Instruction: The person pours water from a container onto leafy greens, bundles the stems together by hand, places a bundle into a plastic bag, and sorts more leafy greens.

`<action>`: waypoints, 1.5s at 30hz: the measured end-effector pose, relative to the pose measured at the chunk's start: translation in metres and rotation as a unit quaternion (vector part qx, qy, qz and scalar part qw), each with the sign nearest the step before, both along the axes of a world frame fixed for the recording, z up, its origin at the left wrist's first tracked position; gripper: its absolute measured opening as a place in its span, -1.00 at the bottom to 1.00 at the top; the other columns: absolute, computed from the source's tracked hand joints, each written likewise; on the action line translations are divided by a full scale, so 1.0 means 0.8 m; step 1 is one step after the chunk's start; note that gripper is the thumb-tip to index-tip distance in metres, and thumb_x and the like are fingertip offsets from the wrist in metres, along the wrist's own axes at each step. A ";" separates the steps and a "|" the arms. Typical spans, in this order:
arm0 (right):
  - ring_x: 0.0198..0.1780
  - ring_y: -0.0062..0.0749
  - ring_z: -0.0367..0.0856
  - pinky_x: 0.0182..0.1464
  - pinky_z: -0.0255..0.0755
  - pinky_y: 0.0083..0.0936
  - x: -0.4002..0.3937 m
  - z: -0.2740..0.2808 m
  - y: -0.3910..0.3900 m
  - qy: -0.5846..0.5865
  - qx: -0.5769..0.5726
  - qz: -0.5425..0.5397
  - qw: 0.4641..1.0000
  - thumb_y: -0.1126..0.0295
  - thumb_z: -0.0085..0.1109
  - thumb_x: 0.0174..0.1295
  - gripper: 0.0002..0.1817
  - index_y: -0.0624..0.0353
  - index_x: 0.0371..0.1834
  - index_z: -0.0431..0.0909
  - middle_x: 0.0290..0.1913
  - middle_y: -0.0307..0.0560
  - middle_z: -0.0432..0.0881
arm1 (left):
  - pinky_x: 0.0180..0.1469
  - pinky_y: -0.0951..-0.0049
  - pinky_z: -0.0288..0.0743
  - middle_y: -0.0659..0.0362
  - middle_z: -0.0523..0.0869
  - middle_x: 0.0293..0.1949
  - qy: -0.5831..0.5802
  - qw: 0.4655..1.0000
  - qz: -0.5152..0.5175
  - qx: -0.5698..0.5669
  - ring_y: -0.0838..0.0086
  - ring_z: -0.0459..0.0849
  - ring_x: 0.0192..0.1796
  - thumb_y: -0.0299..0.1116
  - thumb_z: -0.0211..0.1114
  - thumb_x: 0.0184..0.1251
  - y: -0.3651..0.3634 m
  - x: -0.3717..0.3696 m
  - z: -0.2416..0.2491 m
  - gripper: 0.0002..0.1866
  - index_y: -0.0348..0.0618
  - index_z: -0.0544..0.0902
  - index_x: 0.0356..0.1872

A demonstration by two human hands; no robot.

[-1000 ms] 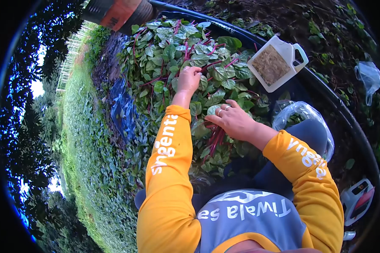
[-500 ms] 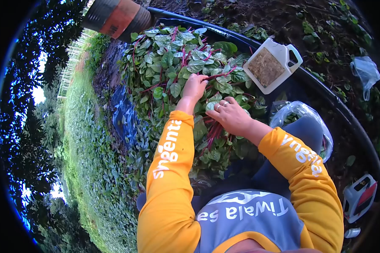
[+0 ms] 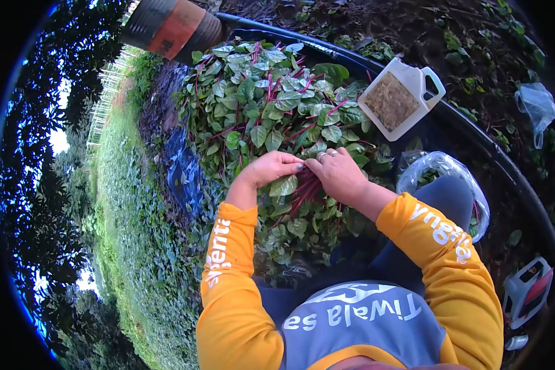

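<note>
A bunch of red-stemmed leafy greens, which look like Malabar spinach (image 3: pixel 304 192), is gripped in my right hand (image 3: pixel 342 177), its stems fanning down toward me. My left hand (image 3: pixel 270 169) meets the right at the top of this bunch, thumb and fingers pinched on a stem there; the fingertips partly hide it. A broad leaf (image 3: pixel 283 185) hangs just below the left fingers. Beyond both hands spreads a large heap of the same greens (image 3: pixel 259 117), with leaves and red stems tangled together.
A cut-open white jug (image 3: pixel 415 102) with brown material inside stands right of the heap. Nearer my leg lies a clear plastic bag (image 3: pixel 441 165) holding greens. A black hose or pipe (image 3: pixel 487 139) curves along the right. A rusty metal drum (image 3: pixel 172 29) stands at the far left.
My left hand has come back from the heap toward me and now touches the bunch beside my right hand. The right hand has moved only slightly.
</note>
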State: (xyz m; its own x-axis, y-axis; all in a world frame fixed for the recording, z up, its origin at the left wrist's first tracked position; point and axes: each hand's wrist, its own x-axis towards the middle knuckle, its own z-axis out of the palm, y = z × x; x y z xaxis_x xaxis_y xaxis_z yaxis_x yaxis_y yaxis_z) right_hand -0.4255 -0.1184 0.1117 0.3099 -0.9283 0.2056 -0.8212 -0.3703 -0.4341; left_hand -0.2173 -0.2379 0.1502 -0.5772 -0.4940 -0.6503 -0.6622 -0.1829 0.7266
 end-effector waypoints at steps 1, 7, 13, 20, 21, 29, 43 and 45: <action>0.03 -0.22 0.62 0.08 0.36 -0.21 0.001 -0.006 0.002 0.002 -0.043 -0.013 0.999 0.36 0.12 0.24 -0.82 0.00 -0.12 0.62 -0.16 -0.14 0.68 | 0.11 0.54 0.53 0.26 0.81 -0.07 0.012 0.996 0.006 -0.088 0.63 0.68 -0.02 -0.35 0.36 0.45 -0.024 -0.006 -0.003 -0.67 -0.27 0.72 0.14; -0.02 -0.25 0.63 0.10 0.36 -0.25 -0.008 -0.012 -0.001 -0.007 -0.109 0.014 0.994 0.38 0.12 0.21 -0.85 -0.07 -0.19 0.63 -0.25 -0.16 0.64 | 0.03 0.40 0.61 0.04 0.85 -0.06 -0.099 0.771 0.213 -0.592 0.44 0.79 -0.08 -0.35 0.43 0.31 -0.221 -0.030 -0.086 -0.69 -0.21 0.78 0.05; 0.00 -0.23 0.62 0.28 0.35 -0.18 -0.013 -0.007 -0.005 0.006 -0.075 0.037 0.997 0.42 0.16 0.19 -0.83 -0.06 -0.16 0.62 -0.23 -0.14 0.62 | -0.17 0.46 0.57 0.16 0.82 -0.21 -0.022 0.928 0.241 -0.284 0.51 0.72 -0.24 -0.50 0.40 0.29 -0.230 -0.021 -0.036 -0.71 -0.28 0.78 0.03; 0.00 -0.22 0.61 0.21 0.35 -0.18 0.005 -0.003 0.001 -0.013 -0.152 0.073 0.986 0.39 0.14 0.19 -0.82 -0.01 -0.16 0.64 -0.22 -0.12 0.64 | -0.10 0.49 0.58 0.14 0.80 -0.20 0.063 0.846 0.219 -0.482 0.54 0.72 -0.21 -0.52 0.31 0.36 -0.070 0.043 0.045 -0.72 -0.35 0.72 0.06; 0.00 -0.23 0.61 0.21 0.35 -0.19 0.009 -0.011 0.003 -0.008 -0.140 0.074 0.987 0.38 0.15 0.18 -0.82 -0.01 -0.16 0.63 -0.21 -0.12 0.63 | -0.03 0.45 0.59 0.08 0.80 -0.15 -0.007 0.871 0.181 -0.458 0.49 0.75 -0.13 -0.51 0.33 0.34 -0.054 0.061 0.016 -0.71 -0.31 0.72 0.06; -0.01 -0.29 0.60 0.21 0.35 -0.21 0.022 -0.008 0.022 0.025 -0.164 0.147 0.975 0.36 0.15 0.20 -0.82 -0.03 -0.13 0.61 -0.22 -0.20 0.62 | 0.10 0.40 0.58 0.08 0.76 -0.08 0.010 0.918 0.198 -0.342 0.41 0.74 -0.04 -0.60 0.30 0.32 0.039 0.088 -0.066 -0.72 -0.29 0.66 0.04; 0.06 -0.19 0.61 0.16 0.34 -0.18 0.035 0.000 0.024 -0.080 -0.119 0.125 0.982 0.39 0.23 0.16 -0.53 0.12 0.18 0.51 -0.10 -0.13 0.65 | 0.42 0.01 0.27 -0.04 0.76 -0.07 -0.027 0.932 0.089 -0.349 -0.03 0.69 0.05 0.01 0.65 -0.16 0.178 0.017 -0.033 -0.16 -0.23 0.55 0.16; 0.11 -0.16 0.59 0.18 0.34 -0.18 0.033 0.005 0.031 -0.046 -0.084 0.143 0.985 0.38 0.30 0.09 -0.45 0.14 0.22 0.50 -0.01 -0.09 0.64 | 0.40 0.00 0.29 -0.05 0.75 -0.08 -0.042 0.933 0.111 -0.340 -0.01 0.69 0.05 -0.04 0.65 -0.17 0.183 0.025 -0.039 -0.22 -0.23 0.57 0.11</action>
